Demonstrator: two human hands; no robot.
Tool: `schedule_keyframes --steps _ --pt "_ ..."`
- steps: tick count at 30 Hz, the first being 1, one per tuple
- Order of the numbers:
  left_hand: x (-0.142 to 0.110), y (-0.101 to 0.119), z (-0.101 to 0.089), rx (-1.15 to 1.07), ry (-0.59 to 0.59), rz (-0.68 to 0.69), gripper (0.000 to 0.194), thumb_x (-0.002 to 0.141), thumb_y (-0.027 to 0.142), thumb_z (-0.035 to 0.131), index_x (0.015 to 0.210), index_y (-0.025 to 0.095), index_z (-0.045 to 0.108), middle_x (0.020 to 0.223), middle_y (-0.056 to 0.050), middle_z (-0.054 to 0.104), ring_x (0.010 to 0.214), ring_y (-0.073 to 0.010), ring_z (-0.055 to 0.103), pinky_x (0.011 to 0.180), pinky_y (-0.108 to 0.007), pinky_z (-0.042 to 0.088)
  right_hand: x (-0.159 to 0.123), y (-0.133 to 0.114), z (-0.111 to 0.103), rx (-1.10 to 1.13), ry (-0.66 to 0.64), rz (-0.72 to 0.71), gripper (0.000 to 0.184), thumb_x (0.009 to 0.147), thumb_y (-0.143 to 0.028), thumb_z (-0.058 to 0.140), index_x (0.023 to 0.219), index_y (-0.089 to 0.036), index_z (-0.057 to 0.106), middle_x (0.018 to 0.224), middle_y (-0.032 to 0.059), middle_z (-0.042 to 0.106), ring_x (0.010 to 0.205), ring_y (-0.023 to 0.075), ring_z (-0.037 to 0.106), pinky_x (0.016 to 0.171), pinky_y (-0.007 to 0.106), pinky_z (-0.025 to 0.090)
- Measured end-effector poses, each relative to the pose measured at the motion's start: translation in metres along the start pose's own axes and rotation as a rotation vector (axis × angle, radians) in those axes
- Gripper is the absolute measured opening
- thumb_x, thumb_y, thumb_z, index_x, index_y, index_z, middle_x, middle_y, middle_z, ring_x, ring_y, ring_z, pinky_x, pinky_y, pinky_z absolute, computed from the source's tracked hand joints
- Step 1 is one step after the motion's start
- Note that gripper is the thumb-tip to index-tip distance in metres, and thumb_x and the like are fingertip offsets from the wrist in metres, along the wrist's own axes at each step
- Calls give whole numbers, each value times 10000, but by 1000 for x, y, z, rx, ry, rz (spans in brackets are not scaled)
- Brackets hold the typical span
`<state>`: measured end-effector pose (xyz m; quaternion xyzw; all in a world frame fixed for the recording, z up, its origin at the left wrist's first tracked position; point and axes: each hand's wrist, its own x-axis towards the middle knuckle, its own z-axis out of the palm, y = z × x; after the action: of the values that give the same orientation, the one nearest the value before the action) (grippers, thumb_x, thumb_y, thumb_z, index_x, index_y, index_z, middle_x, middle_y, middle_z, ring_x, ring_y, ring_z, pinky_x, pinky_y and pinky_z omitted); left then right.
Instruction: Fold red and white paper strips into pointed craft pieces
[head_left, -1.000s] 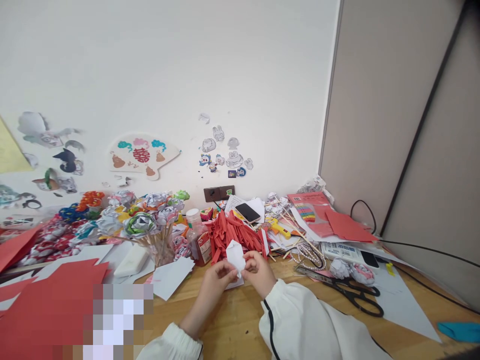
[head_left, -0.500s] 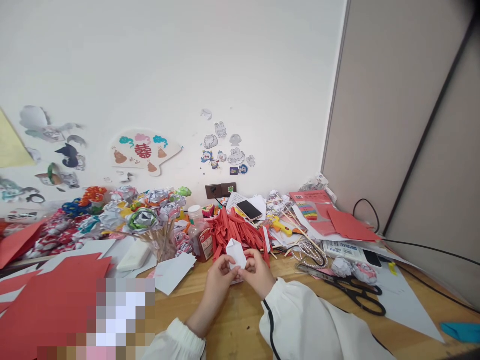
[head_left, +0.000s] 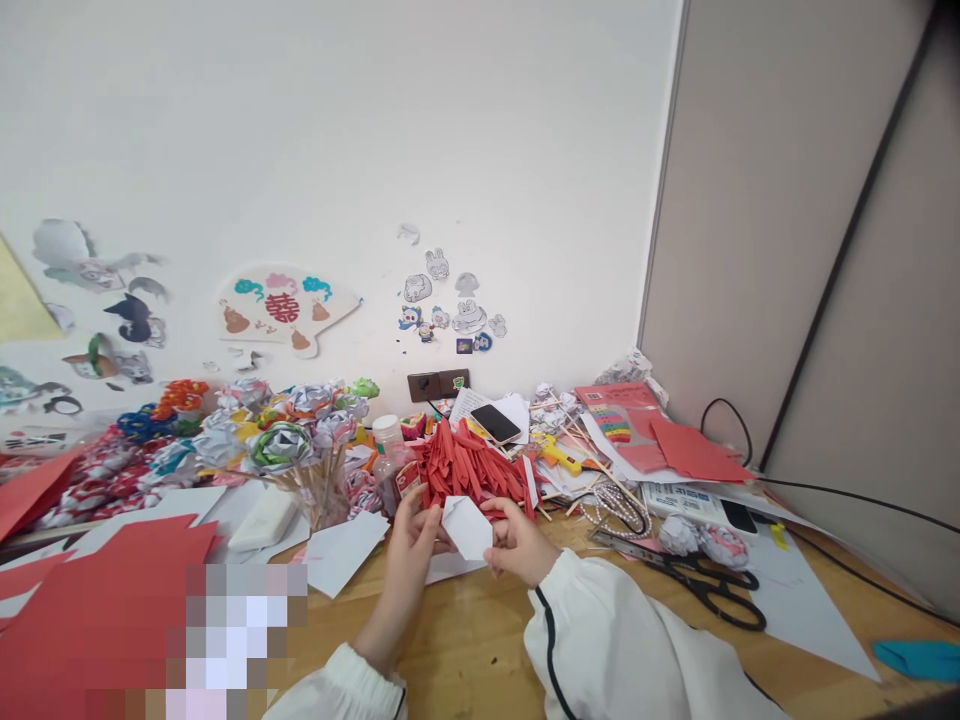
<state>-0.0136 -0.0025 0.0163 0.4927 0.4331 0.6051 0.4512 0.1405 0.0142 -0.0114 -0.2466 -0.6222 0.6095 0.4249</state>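
Observation:
A small folded white paper [head_left: 469,528] with angled corners is held up over the wooden table between my hands. My left hand [head_left: 414,535] pinches its left edge with thumb and fingers. At its lower right edge, my right hand [head_left: 521,540] grips it between thumb and bent fingers. Just behind the paper lies a heap of folded red paper strips [head_left: 472,460]. Part of a white sheet [head_left: 450,568] shows on the table beneath my hands.
Black-handled scissors [head_left: 712,590] lie to the right, near a bead string [head_left: 619,512] and a yellow glue gun [head_left: 559,455]. A glass bottle [head_left: 390,465] and a cup of paper flowers [head_left: 322,490] stand left of centre. Red sheets [head_left: 112,600] cover the left side.
The folded paper has turned from upright to tilted, showing a wider face. My left hand has shifted left along its edge, and my hands have moved apart slightly.

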Motion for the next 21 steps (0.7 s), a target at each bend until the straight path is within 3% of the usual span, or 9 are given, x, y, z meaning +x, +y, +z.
schedule_keyframes --steps 3,5,8,12,17,21 --pt "4 -1 -7 42 -71 -130 470 585 337 618 981 154 443 574 15 588 490 -144 568 429 -256 482 -2 -3 -8 -18 -135 45 480 559 -99 531 991 -186 341 533 -92 491 399 58 451 412 190 409" --pt "5 -3 -9 49 -101 -190 399 535 318 661 859 144 506 570 9 601 503 -149 574 428 -253 481 -2 -5 -13 -57 -152 52 451 565 -96 526 979 -183 370 526 -95 477 392 53 443 404 182 402" --pt "5 -4 -10 11 -82 -242 318 481 305 698 688 154 510 510 33 586 458 -134 568 426 -243 477 0 -8 -19 -128 -39 7 361 604 -120 510 946 -181 411 524 -95 443 402 52 439 403 168 386" --pt "3 -4 -9 -37 -81 -260 297 499 295 690 652 168 470 455 65 550 380 -103 546 436 -233 472 1 -12 -22 -234 159 -127 268 673 -188 495 935 -184 437 593 -58 474 502 72 477 484 186 404" --pt "-2 -3 -6 -115 -9 -269 266 536 264 671 675 174 462 437 82 523 398 -77 547 463 -192 474 -1 -11 -20 -255 133 -211 154 705 -261 496 834 -177 501 708 0 546 657 121 546 601 241 428" --pt "-3 -3 -5 -161 -1 -302 330 510 246 688 729 187 449 443 78 537 379 -86 542 438 -204 469 -1 -7 -19 -419 152 -254 144 649 -240 567 776 -173 569 770 20 579 727 145 544 671 265 421"
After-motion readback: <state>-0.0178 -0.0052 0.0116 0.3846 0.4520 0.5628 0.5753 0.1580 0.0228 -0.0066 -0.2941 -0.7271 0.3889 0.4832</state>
